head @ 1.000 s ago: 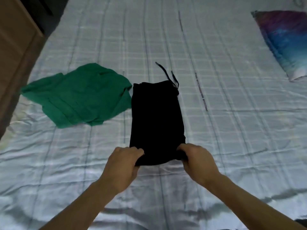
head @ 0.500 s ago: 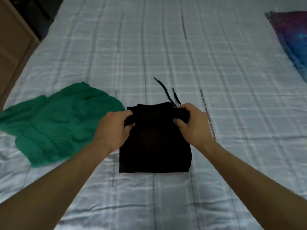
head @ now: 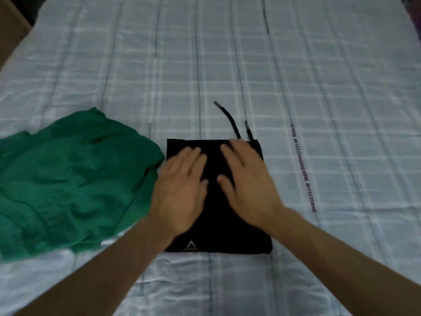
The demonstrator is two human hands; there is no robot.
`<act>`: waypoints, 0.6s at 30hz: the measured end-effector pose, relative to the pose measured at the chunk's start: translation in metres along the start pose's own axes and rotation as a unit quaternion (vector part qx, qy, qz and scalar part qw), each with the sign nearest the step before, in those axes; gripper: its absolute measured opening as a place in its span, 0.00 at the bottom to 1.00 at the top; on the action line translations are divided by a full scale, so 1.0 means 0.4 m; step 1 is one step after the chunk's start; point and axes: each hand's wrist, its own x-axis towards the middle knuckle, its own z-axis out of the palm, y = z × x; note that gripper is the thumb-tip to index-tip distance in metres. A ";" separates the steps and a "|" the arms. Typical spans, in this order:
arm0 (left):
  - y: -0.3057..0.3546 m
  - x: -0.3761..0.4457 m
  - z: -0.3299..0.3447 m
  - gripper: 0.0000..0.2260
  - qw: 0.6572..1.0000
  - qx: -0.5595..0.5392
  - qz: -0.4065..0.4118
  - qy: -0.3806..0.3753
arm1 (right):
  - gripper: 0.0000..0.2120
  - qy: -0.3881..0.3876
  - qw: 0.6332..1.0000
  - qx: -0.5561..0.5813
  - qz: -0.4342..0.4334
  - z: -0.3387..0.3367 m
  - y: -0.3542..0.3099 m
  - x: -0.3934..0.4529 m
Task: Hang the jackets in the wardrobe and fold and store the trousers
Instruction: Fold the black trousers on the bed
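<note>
Black trousers (head: 224,233) lie folded into a compact rectangle on the bed, a small triangular logo at their near left corner. Two black drawstrings (head: 232,120) stick out past the far edge. My left hand (head: 182,190) lies flat on the left half of the fold, fingers straight. My right hand (head: 246,181) presses flat on the right half, its fingertips near the far edge. A crumpled green garment (head: 68,179) lies just left of the trousers, touching their left side.
The bed is covered by a pale blue checked sheet (head: 341,87) with a printed text strip (head: 304,174) to the right of the trousers. A wooden furniture edge (head: 11,23) shows at the far left top corner.
Both hands carried the near end of the trousers over to the waistband, halving the fold, then let go. They now lie flat on top.
</note>
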 end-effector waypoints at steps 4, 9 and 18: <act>0.000 -0.040 0.086 0.27 0.994 0.027 0.015 -0.104 | 0.30 -0.084 0.994 -0.060 -0.041 0.103 0.016 -0.050; -0.012 -0.025 0.125 0.29 0.988 0.050 -0.008 -0.147 | 0.31 -0.099 0.991 -0.078 -0.042 0.150 0.051 -0.032; 0.010 -0.044 0.072 0.30 0.983 0.070 -0.003 -0.167 | 0.33 -0.120 0.989 -0.068 -0.062 0.108 0.052 -0.069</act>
